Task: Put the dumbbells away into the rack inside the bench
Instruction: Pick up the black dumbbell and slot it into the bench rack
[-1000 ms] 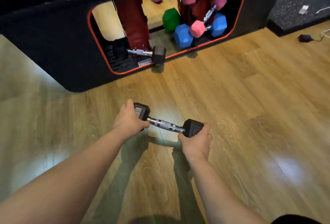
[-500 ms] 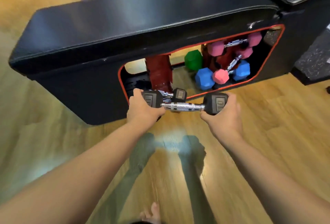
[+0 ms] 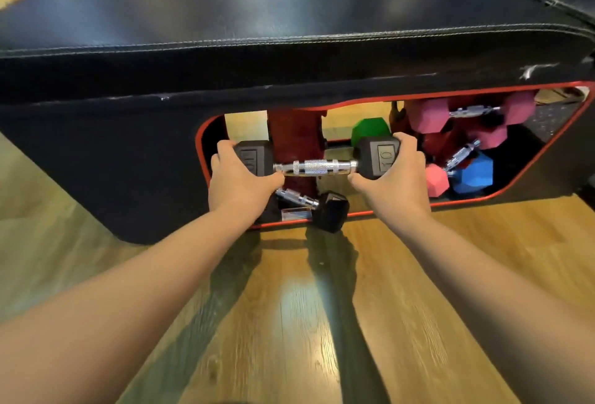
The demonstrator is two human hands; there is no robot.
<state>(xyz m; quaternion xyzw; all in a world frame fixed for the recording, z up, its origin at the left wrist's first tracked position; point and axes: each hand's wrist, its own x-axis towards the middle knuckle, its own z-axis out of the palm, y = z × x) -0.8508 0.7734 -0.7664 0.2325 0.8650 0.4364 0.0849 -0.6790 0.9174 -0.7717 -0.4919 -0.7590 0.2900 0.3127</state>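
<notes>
A black hex dumbbell (image 3: 317, 167) with a chrome handle and "10" on its ends hangs level in front of the red-rimmed opening of the black bench (image 3: 289, 59). My left hand (image 3: 240, 183) grips its left head and my right hand (image 3: 391, 178) grips its right head. Behind the handle stands the red rack post (image 3: 294, 133). A second black dumbbell (image 3: 325, 208) lies low in the opening, its right head at the rim and its left head hidden by my left wrist.
Pink dumbbells (image 3: 428, 115), a blue one (image 3: 473, 175) and a green one (image 3: 368, 128) fill the right part of the opening. Wood floor (image 3: 289, 323) lies under my arms. Dark gym gear shows behind the bench top.
Both hands have lifted the black dumbbell off the floor and carried it forward and up to the bench opening, above the other black dumbbell. The view has closed in on the bench.
</notes>
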